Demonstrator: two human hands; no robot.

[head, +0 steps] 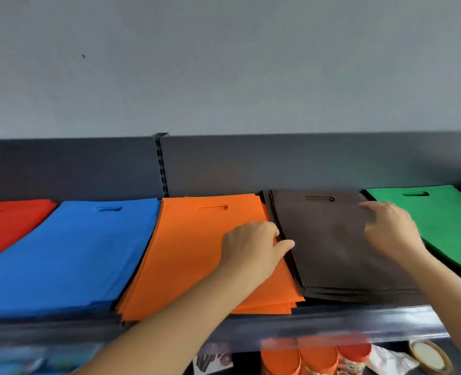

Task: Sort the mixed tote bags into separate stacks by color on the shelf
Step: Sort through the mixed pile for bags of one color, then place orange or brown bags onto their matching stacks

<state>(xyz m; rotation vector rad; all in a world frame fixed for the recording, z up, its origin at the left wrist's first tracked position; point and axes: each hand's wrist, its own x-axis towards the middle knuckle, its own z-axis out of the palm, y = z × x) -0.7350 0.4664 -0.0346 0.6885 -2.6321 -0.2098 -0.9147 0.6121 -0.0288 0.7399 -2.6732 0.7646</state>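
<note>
On shelf (332,323): brown stack (332,253) of tote bags, between orange stack (197,253) and green stack (446,226); blue stack (75,253) and red stack (7,223) further left. At brown stack's left edge, left hand (253,244): grip pinching edge, fingers curled alongside, thumb on top. At its upper right edge, right hand (389,228): grip spread, fingertips touching top bag. Below shelf, orange-lidded canisters (318,355): labels blurred, unreadable; contents hidden.

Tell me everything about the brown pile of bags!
The brown stack is several flat, fabric-looking tote bags with a slot handle at the far end, edges slightly fanned. It lies on the shelf between the orange stack and the green stack. The left hand pinches its left edge; the right hand rests fingers on its right side.
</note>
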